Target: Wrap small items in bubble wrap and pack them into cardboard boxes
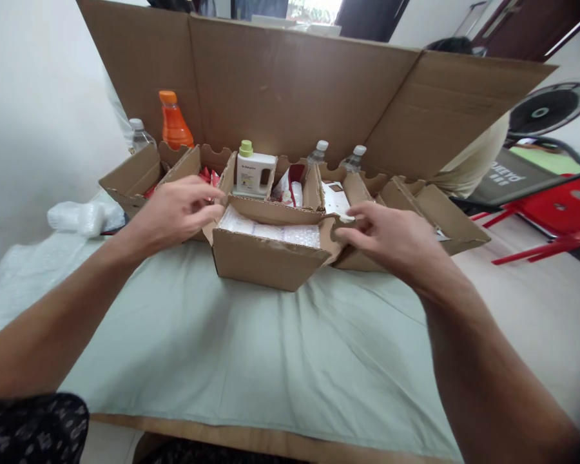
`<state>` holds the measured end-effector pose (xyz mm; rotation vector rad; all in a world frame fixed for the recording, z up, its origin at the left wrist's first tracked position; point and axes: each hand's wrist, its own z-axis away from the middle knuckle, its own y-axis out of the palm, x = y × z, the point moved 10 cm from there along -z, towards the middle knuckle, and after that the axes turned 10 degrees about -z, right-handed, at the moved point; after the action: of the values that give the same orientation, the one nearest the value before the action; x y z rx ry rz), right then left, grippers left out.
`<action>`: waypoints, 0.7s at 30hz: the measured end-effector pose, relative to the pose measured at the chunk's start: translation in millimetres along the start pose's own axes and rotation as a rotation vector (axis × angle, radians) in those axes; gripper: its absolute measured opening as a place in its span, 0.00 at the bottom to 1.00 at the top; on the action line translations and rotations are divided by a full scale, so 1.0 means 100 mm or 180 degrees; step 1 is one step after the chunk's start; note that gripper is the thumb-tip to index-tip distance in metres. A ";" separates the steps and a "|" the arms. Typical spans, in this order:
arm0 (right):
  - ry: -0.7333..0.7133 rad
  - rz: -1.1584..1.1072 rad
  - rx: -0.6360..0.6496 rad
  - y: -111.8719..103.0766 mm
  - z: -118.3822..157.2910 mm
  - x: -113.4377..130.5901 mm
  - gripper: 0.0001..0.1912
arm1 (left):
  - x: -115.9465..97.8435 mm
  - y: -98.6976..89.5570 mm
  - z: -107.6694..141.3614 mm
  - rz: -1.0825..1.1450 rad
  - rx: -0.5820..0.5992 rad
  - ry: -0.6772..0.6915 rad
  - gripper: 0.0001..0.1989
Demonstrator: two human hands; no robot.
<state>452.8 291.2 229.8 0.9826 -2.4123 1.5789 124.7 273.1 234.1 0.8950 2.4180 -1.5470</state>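
Observation:
A small open cardboard box (265, 258) stands on the green cloth in the middle, with bubble wrap (275, 232) lying inside. My left hand (174, 209) is at the box's left end, fingers apart and pointing at its side flap. Whether the fingertips touch the flap I cannot tell. On the other end, my right hand (391, 238) hovers by the right flap, thumb and fingers apart. Neither hand appears to hold anything. Directly behind the box, a white jug with a green cap (254, 171) and a red-and-white packet (290, 187) sit in cardboard compartments.
A row of open cardboard bins (140, 174) spans the back, before a tall cardboard panel (299, 90). An orange bottle (174, 122) and several clear bottles stand behind them. Bubble wrap (24, 277) lies at left. A red chair (565, 219) and a fan (551, 113) are at right.

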 end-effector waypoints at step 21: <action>0.1075 -0.2148 -0.0200 1.11 1.40 0.29 0.31 | 0.28 0.94 1.74 0.1238 -0.0602 -0.1617 0.39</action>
<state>403.7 186.9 89.9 1.2224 -1.6457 1.2769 118.6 161.8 68.2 0.7614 1.8618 -1.1996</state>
